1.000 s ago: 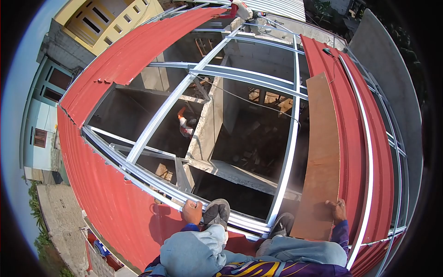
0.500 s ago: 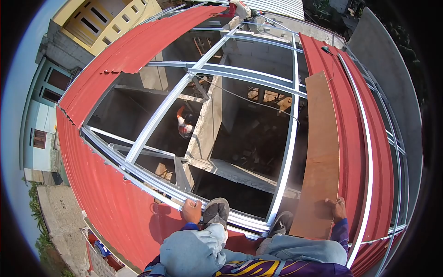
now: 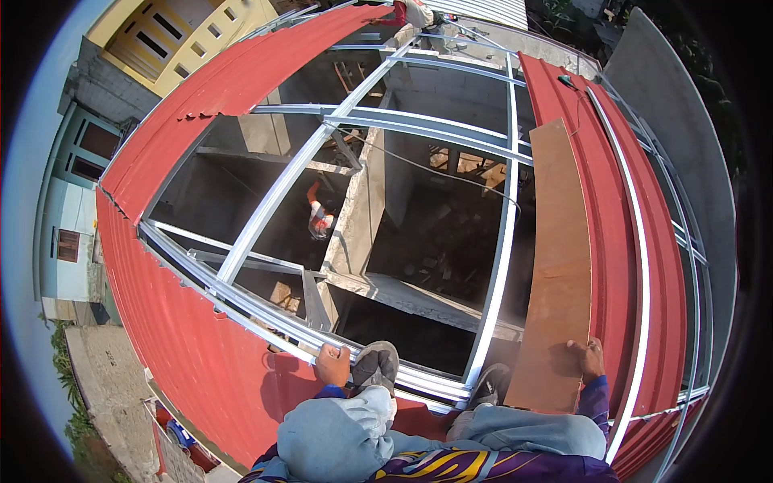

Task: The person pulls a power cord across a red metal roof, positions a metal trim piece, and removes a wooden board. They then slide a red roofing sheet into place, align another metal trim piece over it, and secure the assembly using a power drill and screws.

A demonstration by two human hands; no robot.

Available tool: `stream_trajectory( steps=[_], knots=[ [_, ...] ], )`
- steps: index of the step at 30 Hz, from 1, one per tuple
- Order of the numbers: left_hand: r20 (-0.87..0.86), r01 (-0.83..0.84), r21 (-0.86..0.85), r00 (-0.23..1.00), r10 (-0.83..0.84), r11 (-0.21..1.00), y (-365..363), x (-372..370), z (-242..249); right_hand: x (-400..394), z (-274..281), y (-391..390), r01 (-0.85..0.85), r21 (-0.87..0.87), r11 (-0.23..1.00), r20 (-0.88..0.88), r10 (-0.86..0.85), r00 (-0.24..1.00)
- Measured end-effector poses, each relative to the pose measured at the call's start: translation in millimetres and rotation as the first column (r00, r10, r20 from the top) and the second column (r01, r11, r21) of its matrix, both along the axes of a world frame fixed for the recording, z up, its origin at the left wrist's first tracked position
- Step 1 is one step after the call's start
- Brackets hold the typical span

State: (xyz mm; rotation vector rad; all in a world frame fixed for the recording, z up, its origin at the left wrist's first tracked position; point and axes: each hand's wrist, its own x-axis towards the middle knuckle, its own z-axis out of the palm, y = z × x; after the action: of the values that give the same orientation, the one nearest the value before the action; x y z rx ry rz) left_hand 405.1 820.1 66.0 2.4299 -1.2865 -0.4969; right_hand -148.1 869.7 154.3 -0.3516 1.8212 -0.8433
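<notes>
My left hand (image 3: 332,366) is closed at the lower metal rail (image 3: 274,318), beside my left shoe (image 3: 376,364) and the red roof sheet (image 3: 185,322). At the right, my right hand (image 3: 589,359) grips the edge of a long brown board (image 3: 555,266). The board lies lengthwise along the ribbed red sheets (image 3: 620,241), its near end close to my right knee. My right shoe (image 3: 491,383) rests near the rail, left of the board.
Silver beams (image 3: 274,201) cross a deep opening with concrete walls (image 3: 354,209) below. A person (image 3: 320,219) stands down inside. Another person (image 3: 415,14) is at the far roof edge. A loose cable (image 3: 435,171) spans the opening. A long metal strip (image 3: 636,217) lies at right.
The view has shifted very slightly. The person below has moved a little, while my two hands and the board keep the same places.
</notes>
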Motion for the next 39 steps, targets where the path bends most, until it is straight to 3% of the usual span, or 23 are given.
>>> stream_trajectory(
  steps=[11, 14, 16, 19, 22, 25, 28, 31, 33, 35, 39],
  knots=[
    [-0.057, 0.014, 0.037, 0.998, -0.012, 0.999, -1, 8, -1, -6, -13, 13, 0.054, 0.001, 0.999, -0.007, -0.054, 0.999],
    [-0.065, 0.068, 0.133, 0.996, -0.060, 0.989, -2, 15, 2, -2, -2, 11, 0.021, 0.012, 1.000, -0.030, -0.021, 0.999],
    [-0.165, 0.096, -0.003, 0.982, -0.095, 0.995, 4, 31, -19, 3, 8, 8, -0.023, -0.051, 0.998, 0.013, 0.024, 1.000],
    [-0.066, 0.190, -0.065, 0.979, -0.194, 0.980, -15, 13, 26, -3, 6, 19, 0.015, 0.000, 1.000, -0.002, -0.015, 1.000],
    [-0.517, 0.147, -0.041, 0.844, -0.147, 0.988, -34, 44, 10, -4, 11, 25, 0.018, -0.030, 0.999, -0.115, -0.022, 0.993],
    [-0.461, 0.323, 0.056, 0.848, -0.262, 0.945, -76, 13, 70, -12, 10, 40, 0.077, -0.043, 0.996, -0.080, -0.080, 0.994],
    [-0.509, 0.467, 0.064, 0.775, -0.374, 0.882, -112, -4, 105, -9, 34, 52, 0.197, -0.022, 0.980, -0.065, -0.198, 0.978],
    [-0.540, 0.596, 0.114, 0.709, -0.454, 0.795, -149, -27, 127, -26, 28, 85, 0.204, -0.030, 0.979, -0.097, -0.206, 0.974],
    [-0.581, 0.629, 0.201, 0.693, -0.426, 0.751, -170, -51, 142, -36, 22, 108, 0.257, -0.036, 0.966, -0.031, -0.258, 0.966],
    [-0.812, 0.496, 0.361, 0.583, 0.005, 0.789, -190, -84, 168, -45, 7, 131, 0.315, -0.044, 0.948, 0.029, -0.314, 0.949],
    [-0.919, 0.563, 0.371, 0.338, 0.203, 0.739, -219, -124, 156, -50, -34, 174, 0.441, -0.139, 0.887, 0.137, -0.423, 0.896]
  ],
)
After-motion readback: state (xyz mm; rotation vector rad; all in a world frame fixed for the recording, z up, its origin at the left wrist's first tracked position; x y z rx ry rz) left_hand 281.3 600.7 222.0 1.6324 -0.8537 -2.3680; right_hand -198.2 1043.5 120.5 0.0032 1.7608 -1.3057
